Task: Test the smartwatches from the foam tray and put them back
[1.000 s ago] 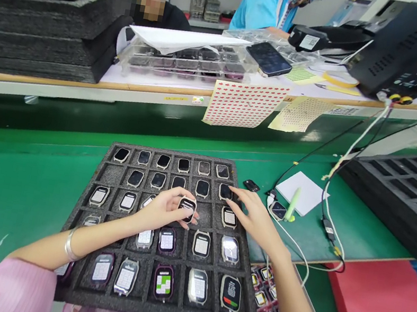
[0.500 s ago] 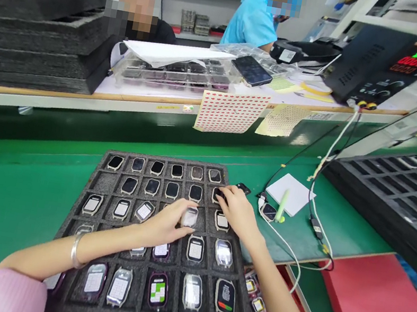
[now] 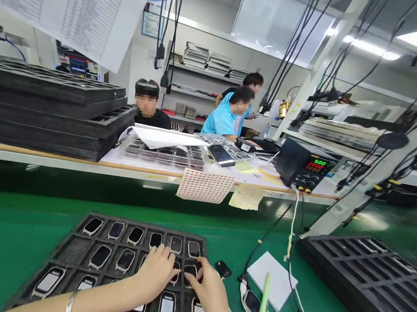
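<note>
A dark foam tray (image 3: 74, 249) with square compartments lies on the green bench, holding several smartwatches. My left hand (image 3: 153, 275), with a silver bangle at the wrist, is closed on a smartwatch (image 3: 175, 274) in the second row and covers part of it. In the compartment to its right, thumb and forefinger of my right hand (image 3: 209, 288) grip the edges of another smartwatch (image 3: 191, 271). Closer to me, a watch with a lit white screen (image 3: 166, 307) sits in its compartment. My left forearm hides some watches, and the tray's near rows lie out of frame.
Right of the tray are a white paper pad (image 3: 271, 277), a green pen (image 3: 265, 295) and a cabled watch (image 3: 252, 303). A large black tray (image 3: 360, 301) stands farther right. Stacked foam trays (image 3: 34, 114) and a power supply (image 3: 299, 166) occupy the shelf. Co-workers sit beyond.
The view has tilted upward. My left hand has moved from a lit watch in the third row to one in the second row. My right hand stays at the row's right-end watch.
</note>
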`<move>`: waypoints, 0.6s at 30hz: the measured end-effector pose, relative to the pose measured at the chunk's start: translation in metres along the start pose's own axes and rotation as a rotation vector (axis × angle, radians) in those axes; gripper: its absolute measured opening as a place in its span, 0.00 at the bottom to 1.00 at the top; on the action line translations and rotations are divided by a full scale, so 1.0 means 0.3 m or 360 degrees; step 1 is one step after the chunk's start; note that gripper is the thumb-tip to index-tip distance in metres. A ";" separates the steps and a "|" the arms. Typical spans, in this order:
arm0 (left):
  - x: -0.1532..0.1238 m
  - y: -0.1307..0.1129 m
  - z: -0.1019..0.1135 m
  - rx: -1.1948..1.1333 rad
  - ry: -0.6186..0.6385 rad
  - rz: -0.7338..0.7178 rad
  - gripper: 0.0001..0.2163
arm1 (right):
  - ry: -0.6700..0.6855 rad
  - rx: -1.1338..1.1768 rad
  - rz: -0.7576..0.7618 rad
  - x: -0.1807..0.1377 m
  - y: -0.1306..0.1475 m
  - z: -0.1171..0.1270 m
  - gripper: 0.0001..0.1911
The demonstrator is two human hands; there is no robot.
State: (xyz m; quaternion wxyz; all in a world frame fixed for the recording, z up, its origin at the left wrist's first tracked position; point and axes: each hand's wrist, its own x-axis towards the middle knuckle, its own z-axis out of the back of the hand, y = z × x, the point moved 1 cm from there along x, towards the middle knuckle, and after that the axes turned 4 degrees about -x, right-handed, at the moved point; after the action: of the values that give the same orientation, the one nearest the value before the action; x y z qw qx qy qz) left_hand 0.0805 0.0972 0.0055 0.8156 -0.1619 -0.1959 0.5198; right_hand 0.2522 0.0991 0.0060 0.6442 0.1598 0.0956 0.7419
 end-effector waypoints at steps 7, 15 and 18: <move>0.038 0.026 -0.038 -0.0446 0.0072 0.0157 0.11 | 0.0014 0.0308 -0.0103 0.014 -0.029 -0.026 0.13; 0.039 0.077 -0.025 -0.1351 0.0196 0.0123 0.18 | -0.0002 0.0649 0.0098 0.001 -0.048 -0.005 0.10; 0.056 0.107 -0.010 -0.1707 0.0297 0.0220 0.27 | 0.0120 0.1252 0.0122 0.055 -0.023 0.005 0.18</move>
State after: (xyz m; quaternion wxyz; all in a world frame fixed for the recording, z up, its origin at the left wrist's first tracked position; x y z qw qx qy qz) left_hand 0.0633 0.1254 -0.0096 0.5966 -0.6129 -0.3492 0.3827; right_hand 0.2572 0.1162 0.0068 0.5016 0.3703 0.3901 0.6776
